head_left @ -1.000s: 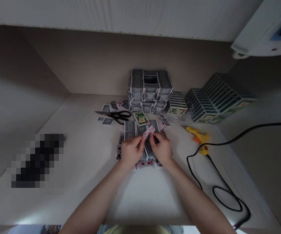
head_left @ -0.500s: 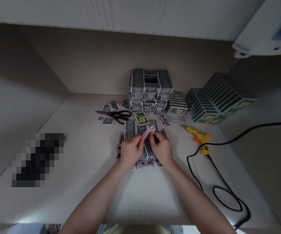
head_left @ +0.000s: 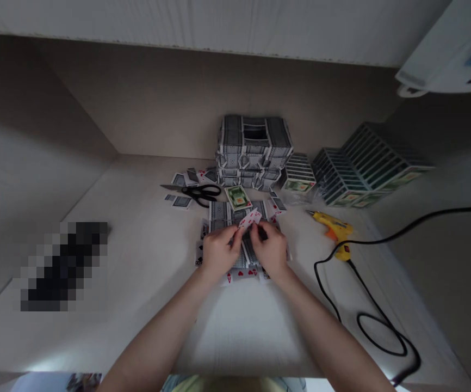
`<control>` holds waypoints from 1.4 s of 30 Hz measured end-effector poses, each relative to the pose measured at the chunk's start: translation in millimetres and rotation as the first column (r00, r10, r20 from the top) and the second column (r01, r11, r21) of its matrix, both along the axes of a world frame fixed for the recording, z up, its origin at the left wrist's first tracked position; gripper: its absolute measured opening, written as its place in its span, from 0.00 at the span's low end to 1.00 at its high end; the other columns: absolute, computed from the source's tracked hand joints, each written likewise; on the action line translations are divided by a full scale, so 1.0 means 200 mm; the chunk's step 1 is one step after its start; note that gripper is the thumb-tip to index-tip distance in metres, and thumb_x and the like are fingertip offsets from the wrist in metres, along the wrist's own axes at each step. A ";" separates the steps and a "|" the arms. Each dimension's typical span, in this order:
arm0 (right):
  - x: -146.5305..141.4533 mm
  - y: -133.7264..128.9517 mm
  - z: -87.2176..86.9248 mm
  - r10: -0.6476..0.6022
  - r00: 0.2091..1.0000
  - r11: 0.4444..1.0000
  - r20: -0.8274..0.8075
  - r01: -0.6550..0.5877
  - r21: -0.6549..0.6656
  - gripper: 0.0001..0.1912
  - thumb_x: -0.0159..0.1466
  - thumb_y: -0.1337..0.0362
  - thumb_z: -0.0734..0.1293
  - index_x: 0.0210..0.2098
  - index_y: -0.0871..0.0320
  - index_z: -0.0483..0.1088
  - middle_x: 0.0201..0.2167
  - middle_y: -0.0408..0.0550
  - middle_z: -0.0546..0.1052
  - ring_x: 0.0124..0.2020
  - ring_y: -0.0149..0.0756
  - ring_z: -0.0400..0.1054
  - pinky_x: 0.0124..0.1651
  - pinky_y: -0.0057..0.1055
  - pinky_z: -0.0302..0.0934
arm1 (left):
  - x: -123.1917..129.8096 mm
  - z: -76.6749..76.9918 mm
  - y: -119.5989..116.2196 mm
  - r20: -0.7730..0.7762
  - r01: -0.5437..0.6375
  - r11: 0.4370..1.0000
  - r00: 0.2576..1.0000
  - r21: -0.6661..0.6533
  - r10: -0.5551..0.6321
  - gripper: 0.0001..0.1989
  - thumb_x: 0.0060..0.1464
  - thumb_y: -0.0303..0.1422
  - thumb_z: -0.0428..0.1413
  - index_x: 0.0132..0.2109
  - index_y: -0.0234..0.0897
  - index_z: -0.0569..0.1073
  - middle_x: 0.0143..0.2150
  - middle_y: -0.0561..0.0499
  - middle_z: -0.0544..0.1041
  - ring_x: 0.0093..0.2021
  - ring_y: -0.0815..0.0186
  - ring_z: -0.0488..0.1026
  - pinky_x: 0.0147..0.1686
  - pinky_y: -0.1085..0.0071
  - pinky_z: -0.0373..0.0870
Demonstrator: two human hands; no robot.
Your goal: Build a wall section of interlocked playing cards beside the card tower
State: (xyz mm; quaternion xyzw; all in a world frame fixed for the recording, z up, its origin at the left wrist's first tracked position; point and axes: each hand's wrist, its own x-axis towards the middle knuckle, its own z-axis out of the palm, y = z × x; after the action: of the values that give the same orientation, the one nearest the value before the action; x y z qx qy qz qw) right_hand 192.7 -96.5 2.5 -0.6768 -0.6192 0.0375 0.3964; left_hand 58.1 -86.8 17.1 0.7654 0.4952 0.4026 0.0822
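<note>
Red-and-white playing cards are pinched closely between the fingers of the left hand and right hand, above loose cards left spread on the desk, with stacked grey-backed packs already piled behind

Left hand, right hand just apart, both grips pinched, arms angled inward

This is a small craft workspace; a pale built-in desk fills a walled nook. Scissors, a yellow glue gun and stacked card decks show it.
</note>
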 end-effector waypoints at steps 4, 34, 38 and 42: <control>0.00 0.01 0.00 0.016 0.999 1.000 -0.042 -0.015 0.006 0.10 0.59 0.63 0.60 0.32 0.59 0.71 0.29 0.50 0.77 0.30 0.37 0.71 0.34 0.30 0.62 | -0.01 0.00 0.01 0.009 -0.016 1.000 1.000 0.018 0.016 0.11 0.54 0.33 0.50 0.29 0.35 0.73 0.22 0.51 0.75 0.22 0.70 0.70 0.24 0.76 0.60; 0.02 0.02 0.01 0.076 0.993 0.997 -0.092 -0.078 -0.020 0.07 0.58 0.64 0.60 0.26 0.57 0.68 0.24 0.46 0.74 0.26 0.34 0.68 0.31 0.29 0.60 | 0.00 0.01 0.01 0.076 -0.029 0.999 0.997 -0.044 0.032 0.12 0.54 0.35 0.51 0.27 0.35 0.72 0.21 0.52 0.74 0.20 0.72 0.68 0.23 0.76 0.58; 0.01 0.02 0.01 0.085 0.984 0.995 -0.156 -0.090 -0.029 0.08 0.58 0.63 0.59 0.27 0.58 0.68 0.25 0.47 0.75 0.27 0.35 0.68 0.32 0.30 0.61 | -0.01 0.01 0.01 0.106 -0.052 0.995 0.993 -0.086 0.061 0.11 0.54 0.35 0.51 0.27 0.35 0.72 0.21 0.52 0.74 0.21 0.72 0.67 0.23 0.76 0.59; 0.00 0.03 0.02 0.173 0.847 0.979 -0.503 -0.205 -0.008 0.09 0.57 0.58 0.62 0.32 0.57 0.68 0.28 0.46 0.75 0.29 0.35 0.70 0.34 0.30 0.64 | -0.02 0.02 0.04 0.229 -0.055 0.978 0.968 -0.199 0.101 0.14 0.54 0.36 0.50 0.23 0.35 0.67 0.19 0.54 0.70 0.21 0.72 0.65 0.22 0.77 0.58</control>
State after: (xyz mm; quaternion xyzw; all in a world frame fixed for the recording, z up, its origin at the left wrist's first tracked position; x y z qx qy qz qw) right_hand 193.5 -90.9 6.5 -0.5914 -0.5576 0.2690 0.5167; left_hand 54.2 -79.2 21.8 0.6800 0.5481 0.4450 0.1981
